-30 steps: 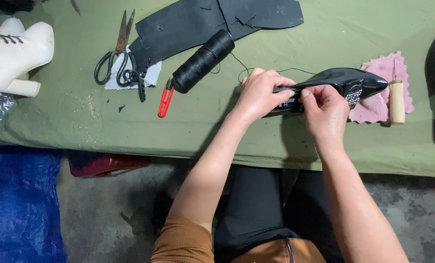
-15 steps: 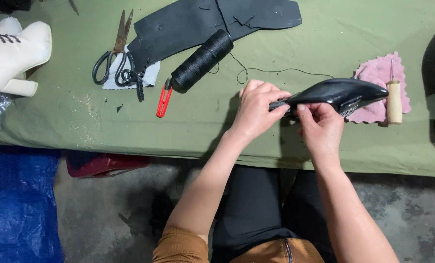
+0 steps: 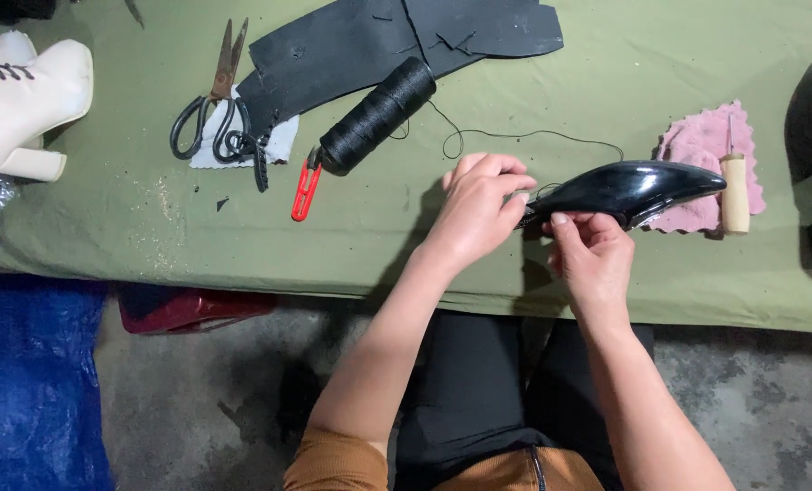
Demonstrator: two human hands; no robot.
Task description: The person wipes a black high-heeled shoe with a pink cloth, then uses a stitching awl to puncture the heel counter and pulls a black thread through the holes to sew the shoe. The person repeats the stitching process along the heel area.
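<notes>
Head view looked down on a green-covered table (image 3: 606, 55); the left hand (image 3: 474, 209) pinched the heel end of a glossy black shoe piece (image 3: 633, 186), held just above the table's near edge; the right hand (image 3: 592, 255) gripped it from below; black thread (image 3: 515, 135) ran to a spool (image 3: 378, 114).

Both forearms are bare from wrist to elbow, the left hand (image 3: 474, 211) and right hand (image 3: 592, 259) without gloves, rings or a watch. The fingernails are short and plain. An orange-brown sleeve (image 3: 333, 464) ends around the left elbow, and the same fabric shows at the waist. Black trousers (image 3: 478, 391) cover the lap.
</notes>
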